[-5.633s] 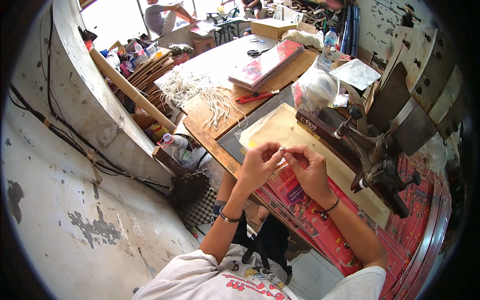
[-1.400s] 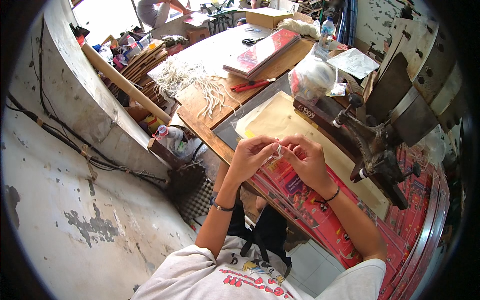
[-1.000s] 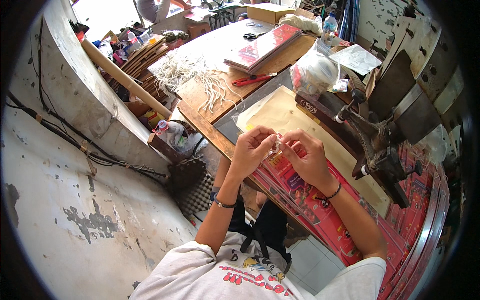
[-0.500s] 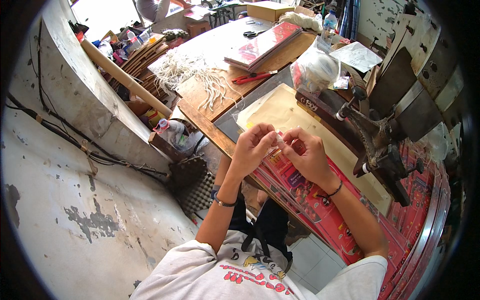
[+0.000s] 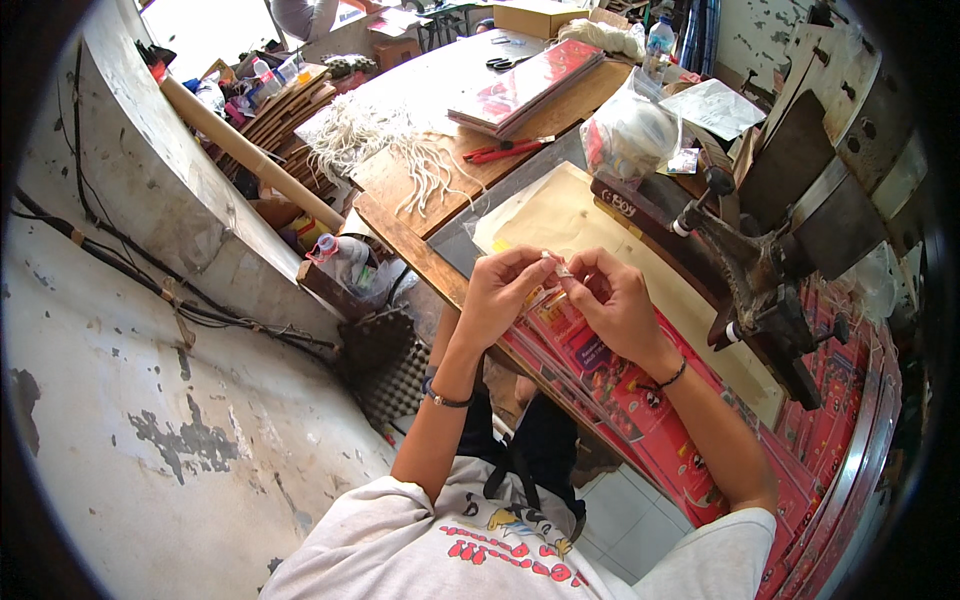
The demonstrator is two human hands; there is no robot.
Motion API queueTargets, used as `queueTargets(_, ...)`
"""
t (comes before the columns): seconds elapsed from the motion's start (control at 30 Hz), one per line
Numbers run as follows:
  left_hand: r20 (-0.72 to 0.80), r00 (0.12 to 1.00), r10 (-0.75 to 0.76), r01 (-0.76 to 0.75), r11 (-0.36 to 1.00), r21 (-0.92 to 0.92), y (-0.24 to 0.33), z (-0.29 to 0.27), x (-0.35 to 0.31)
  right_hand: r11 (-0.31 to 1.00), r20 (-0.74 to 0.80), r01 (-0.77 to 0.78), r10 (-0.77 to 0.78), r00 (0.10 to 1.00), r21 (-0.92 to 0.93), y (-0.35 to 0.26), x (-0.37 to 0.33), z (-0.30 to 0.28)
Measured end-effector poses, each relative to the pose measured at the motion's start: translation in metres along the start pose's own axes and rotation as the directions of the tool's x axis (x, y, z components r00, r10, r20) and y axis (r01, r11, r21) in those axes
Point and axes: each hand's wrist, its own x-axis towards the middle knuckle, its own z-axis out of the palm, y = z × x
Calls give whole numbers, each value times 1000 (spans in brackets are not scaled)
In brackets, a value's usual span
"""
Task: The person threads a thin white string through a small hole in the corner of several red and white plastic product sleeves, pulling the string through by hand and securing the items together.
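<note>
My left hand [image 5: 503,293] and my right hand [image 5: 618,308] meet over the near edge of the workbench, both closed with thumbs and fingertips pinched together. Between their fingertips is a small white piece [image 5: 562,269]; its kind is too small to make out, and the fingers cover part of it. Just beneath the hands lies a stack of red printed cardboard sheets [image 5: 655,425], running toward the lower right. A cream-coloured sheet [image 5: 555,208] lies flat beyond the hands.
Loose white cords [image 5: 355,135] hang over the wooden board. Near them lie a red cutter [image 5: 500,151], black scissors [image 5: 503,63] and a red flat stack [image 5: 525,88]. A plastic bag [image 5: 632,128] and a dark metal clamp-like machine [image 5: 745,270] stand at the right.
Both hands stay in nearly the same place. The fingers have shifted slightly, and more of the white piece shows between the fingertips.
</note>
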Motion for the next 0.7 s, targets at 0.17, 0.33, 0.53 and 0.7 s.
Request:
queueTargets(0.17,-34,999,-7,5,999,-50,-5,1,1,999,-14,29,-29,999,-36,4,0,-1)
queueTargets(0.33,1,998,57,-57,998,31,-4,6,0,1000,-16,12,-12,1000,-4,3,0,1)
queueTargets(0.53,-106,994,25,-24,1000,10,-7,7,2,997,3,48,-48,999,-54,-3,0,0)
queueTargets(0.7,-51,997,49,-54,994,-99,-4,9,1,998,12,8,-7,1000,-69,-5,0,-1)
